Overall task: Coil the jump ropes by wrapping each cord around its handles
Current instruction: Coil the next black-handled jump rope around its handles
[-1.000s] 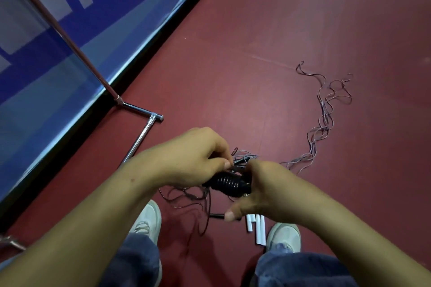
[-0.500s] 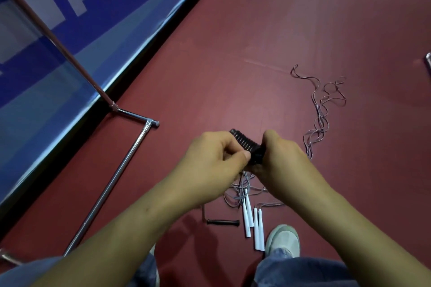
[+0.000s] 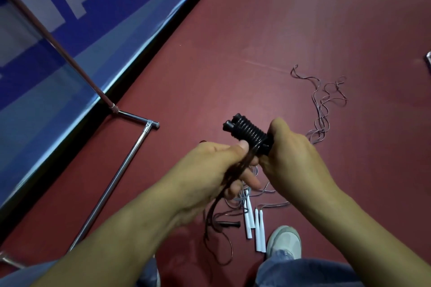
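Right hand (image 3: pixel 290 158) clamps the black handles (image 3: pixel 248 133), held up above the floor, coils stacked tight. Left hand (image 3: pixel 205 172) pinches the trailing cord (image 3: pixel 229 179). Go slack and those wraps could spring loose, or the tail might snag the white-handled ropes (image 3: pixel 255 223) below.

Hands: two, left hand (image 3: pixel 210 170) and right hand (image 3: pixel 291 158).
Black handles (image 3: pixel 247 131): two side by side at centre frame, wound together with cord. A third, the loose black handle (image 3: pixel 229 224), lies on the floor, lower centre.
White handles (image 3: pixel 260 233): four, in two pairs, lower centre.
Dark cord (image 3: pixel 217 205): one trailing bunch, strands uncountable.
Grey cords (image 3: pixel 323 109): one tangle, right of frame, number unclear.
Shoe (image 3: pixel 283 241): one in plain view.
Metal rack (image 3: pixel 130 158): one.
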Available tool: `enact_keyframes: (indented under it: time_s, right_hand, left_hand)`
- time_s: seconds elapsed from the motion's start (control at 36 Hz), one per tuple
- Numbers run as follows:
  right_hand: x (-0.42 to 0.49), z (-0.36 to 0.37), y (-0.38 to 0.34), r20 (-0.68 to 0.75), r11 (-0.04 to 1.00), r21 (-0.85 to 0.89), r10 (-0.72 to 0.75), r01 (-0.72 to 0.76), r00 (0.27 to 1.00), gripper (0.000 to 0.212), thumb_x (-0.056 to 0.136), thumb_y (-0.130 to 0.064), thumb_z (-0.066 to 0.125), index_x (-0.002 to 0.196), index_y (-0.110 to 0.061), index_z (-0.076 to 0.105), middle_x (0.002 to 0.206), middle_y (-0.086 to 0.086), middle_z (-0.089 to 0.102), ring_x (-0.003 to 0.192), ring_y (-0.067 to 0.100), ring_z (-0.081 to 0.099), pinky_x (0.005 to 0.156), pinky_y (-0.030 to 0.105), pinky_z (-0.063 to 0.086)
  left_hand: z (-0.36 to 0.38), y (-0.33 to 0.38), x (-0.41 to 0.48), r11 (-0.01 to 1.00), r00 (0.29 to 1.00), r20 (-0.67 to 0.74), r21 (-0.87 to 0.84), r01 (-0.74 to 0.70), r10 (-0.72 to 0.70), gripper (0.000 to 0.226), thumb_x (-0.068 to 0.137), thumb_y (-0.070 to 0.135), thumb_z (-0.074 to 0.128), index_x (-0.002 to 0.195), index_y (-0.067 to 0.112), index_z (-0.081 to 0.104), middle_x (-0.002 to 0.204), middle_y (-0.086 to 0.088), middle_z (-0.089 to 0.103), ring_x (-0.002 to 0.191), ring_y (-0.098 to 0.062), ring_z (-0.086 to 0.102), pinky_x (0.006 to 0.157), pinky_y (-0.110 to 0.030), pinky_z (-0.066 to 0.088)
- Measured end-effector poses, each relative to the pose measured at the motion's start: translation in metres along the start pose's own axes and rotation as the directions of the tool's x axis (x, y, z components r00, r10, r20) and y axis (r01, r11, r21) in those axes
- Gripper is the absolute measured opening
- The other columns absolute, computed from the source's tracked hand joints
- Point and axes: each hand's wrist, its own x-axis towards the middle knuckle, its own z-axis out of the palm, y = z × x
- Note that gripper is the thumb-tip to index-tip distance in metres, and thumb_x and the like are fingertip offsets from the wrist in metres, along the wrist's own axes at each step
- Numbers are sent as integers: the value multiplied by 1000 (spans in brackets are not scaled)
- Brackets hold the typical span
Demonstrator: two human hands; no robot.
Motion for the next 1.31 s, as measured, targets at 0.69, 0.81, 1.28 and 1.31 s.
enact_keyframes:
  time_s: [0.69, 0.81, 1.28, 1.31]
  right_hand:
    - [11, -16, -4, 219, 994, 3, 110, -113, 969, 59, 63, -63, 87, 74, -11, 61, 59, 1, 56, 55, 20, 45, 47, 29, 36]
    - [7, -19, -2, 202, 996, 32, 70, -78, 977, 51, 60, -59, 90, 63, -23, 54, 49, -7, 52, 46, 7, 47, 46, 23, 36]
    - [11, -4, 6, 124, 999, -46, 3, 2, 992, 41, 79, -42, 82, 66, -17, 51, 56, -1, 49, 54, 26, 48, 47, 32, 37]
    - [12, -3, 7, 126, 1000, -29, 4, 0, 992, 41, 77, -42, 83, 66, -16, 54, 53, -1, 48, 52, 25, 47, 49, 33, 40]
  left_hand:
    - [-13, 4, 3, 878, 927, -171, 414, -240, 334, 19, 89, 30, 76, 78, 14, 74, 45, 14, 47, 40, -2, 35, 45, -17, 30]
    - [-26, 6, 5, 894, 884, -291, 374, -248, 367, 19, 90, 28, 74, 78, 14, 73, 47, 8, 43, 43, -10, 33, 47, -21, 28]
    - [10, -21, -5, 941, 920, -252, 239, -240, 299, 21, 92, 20, 69, 71, 16, 69, 52, -2, 54, 44, -15, 41, 49, -25, 34]
    - [8, -21, -5, 951, 928, -253, 216, -221, 273, 24, 93, 16, 68, 69, 17, 68, 53, -4, 56, 41, -14, 42, 47, -23, 34]
